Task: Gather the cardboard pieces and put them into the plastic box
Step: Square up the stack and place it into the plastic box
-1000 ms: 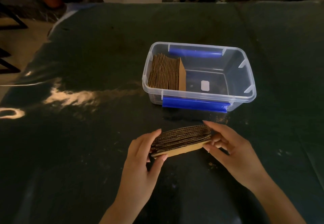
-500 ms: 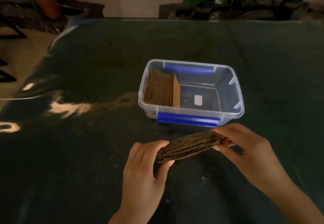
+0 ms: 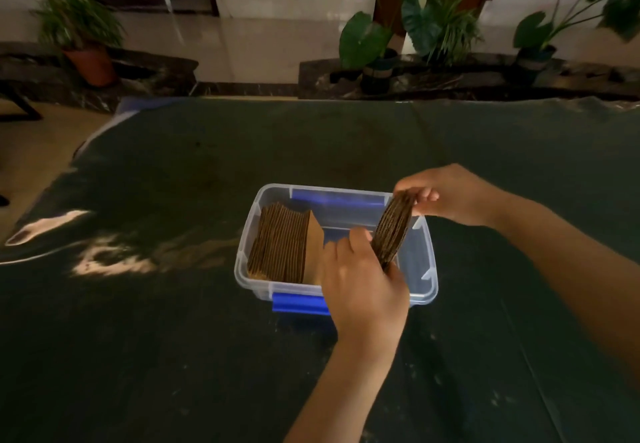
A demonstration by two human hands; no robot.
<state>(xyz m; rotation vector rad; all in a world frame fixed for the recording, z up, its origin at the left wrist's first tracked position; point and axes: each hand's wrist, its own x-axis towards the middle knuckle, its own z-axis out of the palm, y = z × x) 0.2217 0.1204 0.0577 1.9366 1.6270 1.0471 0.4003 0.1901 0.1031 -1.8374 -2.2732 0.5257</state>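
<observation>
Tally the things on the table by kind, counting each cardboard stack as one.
Cardboard stacks: 2, one standing in the box, one held in both hands
Clear plastic box: 1
Blue latches: 2, near and far
Total: 5

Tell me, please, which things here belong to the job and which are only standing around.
Part of the job:
- held cardboard stack, gripped by the left hand and right hand over the box
- cardboard pieces already inside, at the box's left end
- plastic box

Only standing around:
- potted plants behind the table
- terracotta pot
- dark table cover
</observation>
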